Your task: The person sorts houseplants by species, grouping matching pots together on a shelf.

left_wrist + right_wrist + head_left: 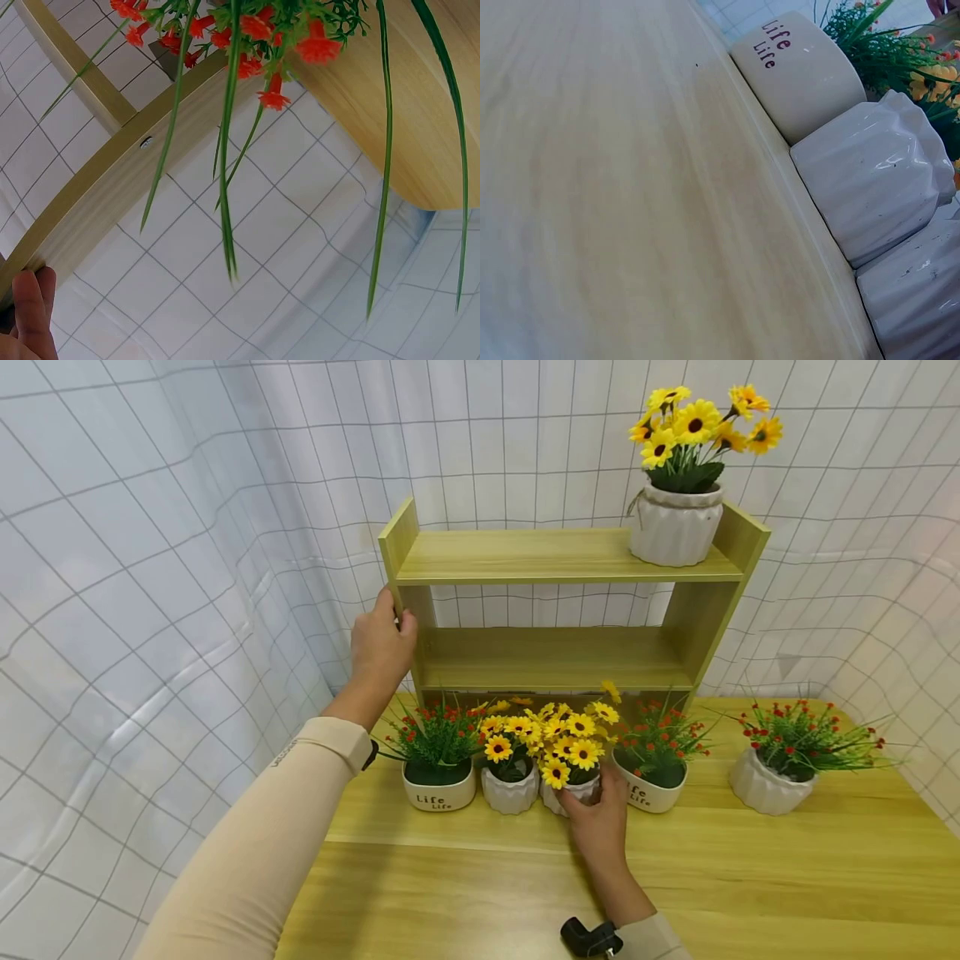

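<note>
A light wooden two-tier shelf [555,656] stands at the back of the table. My left hand [381,639] grips the edge of its left side panel; in the left wrist view, fingers [31,307] press against that panel. My right hand [603,818] holds a white fluted flowerpot [555,802] of yellow daisies on the table, thumb at the front and fingers on its right side. A matching flowerpot [512,793] of yellow daisies is close on its left. The right wrist view shows fluted pots [870,180] side by side, but not the right hand's grip.
Oval "Life" planters with red flowers stand at the left [438,795] and right [652,795] of the daisies. A white pot [772,785] with red flowers is farther right. Another daisy pot [675,531] sits on the top shelf's right end. Gridded cloth [187,568] hangs around the table.
</note>
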Demonstrator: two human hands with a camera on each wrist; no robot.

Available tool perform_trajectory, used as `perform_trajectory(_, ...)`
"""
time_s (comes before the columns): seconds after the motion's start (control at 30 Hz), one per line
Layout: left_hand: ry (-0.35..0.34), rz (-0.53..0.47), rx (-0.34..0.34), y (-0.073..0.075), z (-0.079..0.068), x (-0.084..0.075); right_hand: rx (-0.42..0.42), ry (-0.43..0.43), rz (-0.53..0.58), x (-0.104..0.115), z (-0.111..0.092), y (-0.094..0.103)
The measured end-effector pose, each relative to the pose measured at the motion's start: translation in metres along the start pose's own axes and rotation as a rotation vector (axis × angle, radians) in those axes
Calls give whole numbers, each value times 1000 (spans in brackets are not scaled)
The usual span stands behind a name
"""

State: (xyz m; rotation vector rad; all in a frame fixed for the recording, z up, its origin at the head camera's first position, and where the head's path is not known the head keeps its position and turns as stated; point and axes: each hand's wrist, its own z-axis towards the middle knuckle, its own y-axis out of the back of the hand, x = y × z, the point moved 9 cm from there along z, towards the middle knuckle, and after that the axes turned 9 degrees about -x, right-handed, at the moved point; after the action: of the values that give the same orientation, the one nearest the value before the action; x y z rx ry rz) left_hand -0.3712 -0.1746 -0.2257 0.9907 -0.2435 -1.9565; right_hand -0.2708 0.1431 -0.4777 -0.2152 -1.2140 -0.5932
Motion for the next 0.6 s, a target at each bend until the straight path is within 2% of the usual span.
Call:
perform_trajectory(0.17,-2,3,-7,1,0,0,39,-102,67,-4,-1,-3)
perform_trajectory(0.27,-6,5,-13,1,0,0,34,-133,68,-6,-1,-2)
perform_trajectory(0.6,-13,-1,-11,1,-1,-2,21,-122,96,-5,-1,0)
